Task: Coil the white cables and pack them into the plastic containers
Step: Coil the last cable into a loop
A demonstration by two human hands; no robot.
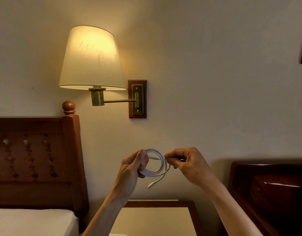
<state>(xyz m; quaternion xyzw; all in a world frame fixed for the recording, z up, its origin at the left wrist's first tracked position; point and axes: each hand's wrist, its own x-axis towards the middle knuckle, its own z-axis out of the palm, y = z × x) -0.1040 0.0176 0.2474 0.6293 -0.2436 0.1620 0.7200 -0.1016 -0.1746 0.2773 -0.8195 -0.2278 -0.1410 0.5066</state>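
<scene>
Now your two hands hold one smooth white cable (156, 165), looped round: left hand (136, 166) grips at nine o'clock, right hand (186, 163) pinches at three.

Head camera faces forward — close above raised hands, toward wall (215, 82).

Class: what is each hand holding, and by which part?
Both hold the white cable: left hand grips the coil's left side, right hand pinches its upper right.

Bedroom — headboard (32, 160), mattress (32, 222), wall lamp (92, 58)
</scene>
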